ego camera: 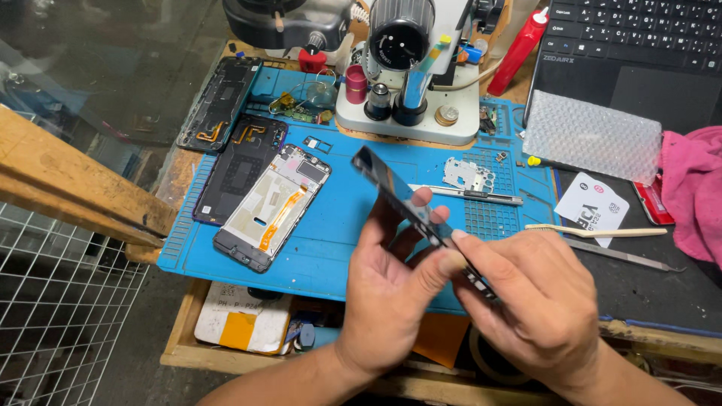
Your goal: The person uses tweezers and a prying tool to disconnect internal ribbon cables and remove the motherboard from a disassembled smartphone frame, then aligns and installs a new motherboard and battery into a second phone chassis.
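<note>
Left hand: the left hand [387,289] rises from the bottom edge, palm turned up and inward, fingers curled; its thumb and fingertips pinch the near half of a thin black phone frame [410,207] seen edge-on.
Right hand: the right hand [538,304] comes in from the lower right, back of the hand to the camera, fingers closed around the frame's near end, index tip pressed against the left thumb.
Phone frame: slim, dark and rigid, tilted so its far corner points up and away; held in the air above the near right part of the blue rubbery work mat [331,248].
Hidden: the frame's near end is buried in the right palm; its flat face cannot be made out. Both forearms are cut off by the bottom edge.
On the mat, left part: an opened phone body with pale metal plate and orange ribbon cable [272,207]; left of it and partly beyond the mat's left edge, two dark glossy back covers [226,135].
At the mat's far edge: a grey-white microscope base with black lenses [402,75].
Right of the mat: a bubble-wrap sheet [590,135], a pink cloth [696,192] cut by the picture's right edge, and a pale-handled brush [594,231].
</note>
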